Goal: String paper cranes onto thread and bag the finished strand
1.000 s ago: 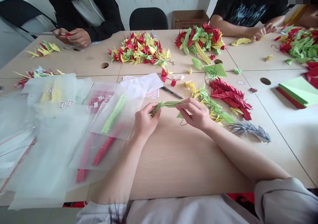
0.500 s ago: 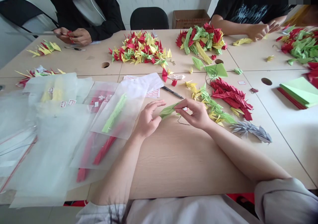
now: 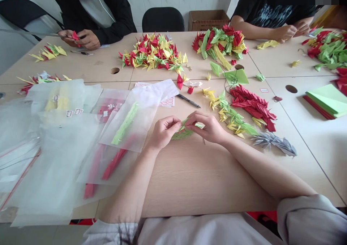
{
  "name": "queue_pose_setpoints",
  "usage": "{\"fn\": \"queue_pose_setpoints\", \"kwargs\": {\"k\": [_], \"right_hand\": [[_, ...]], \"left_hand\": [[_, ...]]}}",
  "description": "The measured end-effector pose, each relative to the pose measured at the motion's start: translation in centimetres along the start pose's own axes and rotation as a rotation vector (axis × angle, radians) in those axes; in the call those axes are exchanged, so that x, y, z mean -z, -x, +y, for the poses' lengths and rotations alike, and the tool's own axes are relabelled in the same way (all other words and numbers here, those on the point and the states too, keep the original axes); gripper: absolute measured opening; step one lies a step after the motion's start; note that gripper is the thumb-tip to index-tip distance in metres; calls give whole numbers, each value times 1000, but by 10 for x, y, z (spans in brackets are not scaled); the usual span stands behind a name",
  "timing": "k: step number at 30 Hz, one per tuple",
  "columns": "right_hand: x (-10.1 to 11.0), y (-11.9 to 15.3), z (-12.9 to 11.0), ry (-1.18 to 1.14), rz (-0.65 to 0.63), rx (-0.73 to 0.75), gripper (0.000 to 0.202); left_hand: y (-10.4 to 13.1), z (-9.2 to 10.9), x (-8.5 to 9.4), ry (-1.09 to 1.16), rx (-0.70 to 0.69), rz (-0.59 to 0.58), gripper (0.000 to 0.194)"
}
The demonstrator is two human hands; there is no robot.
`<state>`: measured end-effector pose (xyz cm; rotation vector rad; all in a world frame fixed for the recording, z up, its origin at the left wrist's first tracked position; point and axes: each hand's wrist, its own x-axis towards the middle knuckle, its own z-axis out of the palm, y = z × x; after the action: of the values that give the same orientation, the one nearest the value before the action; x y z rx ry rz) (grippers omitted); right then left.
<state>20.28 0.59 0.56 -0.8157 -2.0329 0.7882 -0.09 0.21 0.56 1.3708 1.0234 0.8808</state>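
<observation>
Both my hands meet over the table with green folded-paper cranes (image 3: 182, 134) between them. My left hand (image 3: 164, 131) pinches the left end of the green paper between thumb and fingers. On the other side my right hand (image 3: 208, 128) grips it with bent fingers, partly hiding it. A thin dark strand shows below the right hand. Right of that hand lies a chain of yellow and green paper cranes (image 3: 230, 114). Beyond it are a bundle of red cranes (image 3: 253, 105) and a grey bundle (image 3: 275, 143). A black pen (image 3: 189, 101) lies just past my hands.
Translucent bags (image 3: 62, 158), some holding coloured paper strips, cover the left side. Piles of paper cranes (image 3: 154, 53) lie further back, and a stack of green and red paper (image 3: 326, 100) sits at right. Two people work across the table. A cardboard box (image 3: 208, 20) stands behind.
My left hand has closed its fingers onto the green paper and my hands have come closer together. The person at far left has turned a red paper piece in their hands.
</observation>
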Motion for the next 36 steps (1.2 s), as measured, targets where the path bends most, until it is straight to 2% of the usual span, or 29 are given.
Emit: {"fn": "queue_pose_setpoints", "kwargs": {"k": [6,12,19,24,29,36], "right_hand": [[1,4,6,257,17,219,15],[1,5,6,353,-59,311,17],[-2,8,7,577,-106,402,19],[-4,7,8,441,-90,292,14],[-4,2,4,196,-28,102,12],[-11,6,8,-114,102,-202,10]], "left_hand": [[0,0,0,136,110,-26,20],[1,1,0,120,261,-47,32],[-1,-2,-1,133,309,17,32],[-2,-2,-3,113,280,2,27],[-1,0,-2,110,255,-62,24],[4,3,-5,21,138,-107,33]]}}
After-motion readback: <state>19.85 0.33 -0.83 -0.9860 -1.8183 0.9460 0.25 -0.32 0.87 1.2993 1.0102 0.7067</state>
